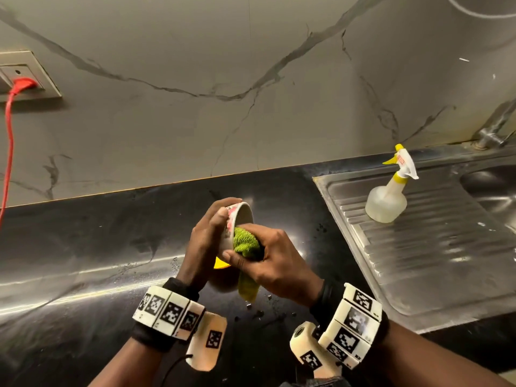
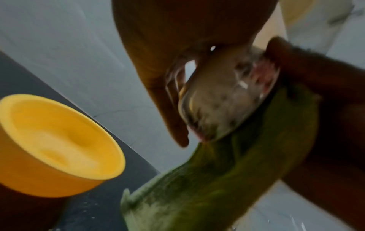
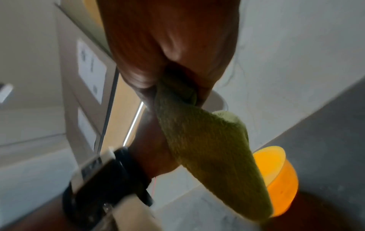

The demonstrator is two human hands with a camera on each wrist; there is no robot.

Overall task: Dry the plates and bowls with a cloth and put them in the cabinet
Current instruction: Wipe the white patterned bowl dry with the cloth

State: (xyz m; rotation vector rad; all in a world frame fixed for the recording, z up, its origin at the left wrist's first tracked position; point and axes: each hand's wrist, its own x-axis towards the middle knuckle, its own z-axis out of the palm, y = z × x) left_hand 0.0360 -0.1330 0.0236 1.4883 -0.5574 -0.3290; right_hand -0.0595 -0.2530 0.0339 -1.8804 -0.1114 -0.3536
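Bowls come first: a floral white bowl (image 1: 237,222) is held tilted above the black counter (image 1: 97,247), the left hand (image 1: 206,241) curled round its outside. The right hand (image 1: 268,258) grips the green cloth (image 1: 245,243) bunched inside; wiping well probably means turning the bowl against the cloth. A yellow bowl (image 2: 57,145) waits below.

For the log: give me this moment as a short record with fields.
left hand: grips the white patterned bowl, tilted on its side above the counter
right hand: holds the green cloth, pressed into the bowl's mouth
yellow bowl: upright on the black counter, below the hands
spray bottle: upright on the sink drainboard
cabinet: not in view
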